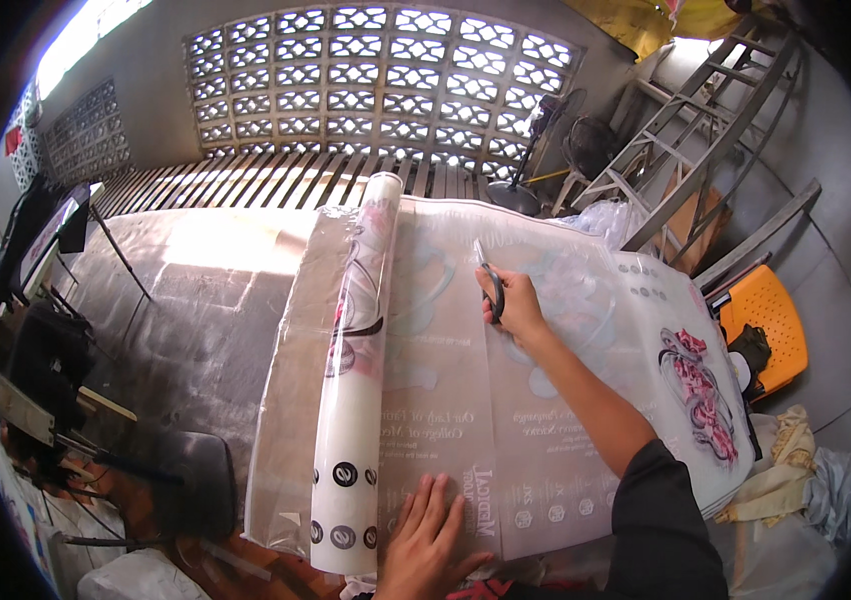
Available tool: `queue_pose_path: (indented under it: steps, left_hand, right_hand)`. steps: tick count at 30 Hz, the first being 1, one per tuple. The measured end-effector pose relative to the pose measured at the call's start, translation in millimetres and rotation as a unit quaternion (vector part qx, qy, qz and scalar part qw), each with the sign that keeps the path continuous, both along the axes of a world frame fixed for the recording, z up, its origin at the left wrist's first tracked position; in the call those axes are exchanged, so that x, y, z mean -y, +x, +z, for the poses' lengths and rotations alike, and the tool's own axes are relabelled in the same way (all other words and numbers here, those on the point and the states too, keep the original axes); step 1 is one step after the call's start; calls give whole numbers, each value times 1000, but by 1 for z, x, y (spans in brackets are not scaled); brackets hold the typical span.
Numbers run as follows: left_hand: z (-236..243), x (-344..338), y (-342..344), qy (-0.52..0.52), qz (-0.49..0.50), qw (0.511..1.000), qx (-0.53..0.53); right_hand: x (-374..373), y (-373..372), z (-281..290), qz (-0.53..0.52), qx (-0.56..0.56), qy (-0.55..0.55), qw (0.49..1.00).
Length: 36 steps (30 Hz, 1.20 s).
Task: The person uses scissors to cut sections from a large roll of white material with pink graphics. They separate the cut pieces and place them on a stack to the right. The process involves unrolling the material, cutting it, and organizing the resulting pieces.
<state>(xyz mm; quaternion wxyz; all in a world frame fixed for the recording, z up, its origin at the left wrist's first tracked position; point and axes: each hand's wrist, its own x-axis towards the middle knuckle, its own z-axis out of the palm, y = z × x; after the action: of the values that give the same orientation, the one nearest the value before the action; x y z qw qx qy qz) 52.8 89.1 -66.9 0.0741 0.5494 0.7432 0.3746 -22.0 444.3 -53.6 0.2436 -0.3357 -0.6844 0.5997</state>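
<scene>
A: Where's the printed film (546, 400)?
B: Spread across the bench (196, 300). The left hand (433, 545) lies flat and open at its near edge, pinning it; the right hand (516, 300) grips scissors (491, 280), cutting mid-sheet.

Chair (768, 318): orange — just right of the table
Ladder (691, 110): leaning, far right
Fan (544, 125): by the block wall (376, 75)
Rags (796, 470): heaped — lower right
</scene>
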Motion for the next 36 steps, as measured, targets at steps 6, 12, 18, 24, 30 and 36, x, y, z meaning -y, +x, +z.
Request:
queue_pose_path:
  steps: [6,12,18,24,30,36]
  left_hand:
    - [1,1,0,0,1,1000,12]
    - [-18,1,-1,-42,0,999,-13]
    - [-22,1,0,-48,7,999,-1]
    - [3,0,-1,-3,-5,1000,20]
    - [3,-1,-1,-12,-9,1000,16]
    - [3,1,-2,-14,-4,1000,12]
  right_hand:
    - [-9,-9,-3,1,-12,16,1000]
    - [-22,-19,-6,-4,-11,52,999]
    - [-27,-27,-4,-9,1,45,999]
    - [-39,-34,-9,0,-8,30,1000]
    - [-48,-40,-10,-4,-11,37,999]
    - [-54,-52,-9,-16,-24,55,998]
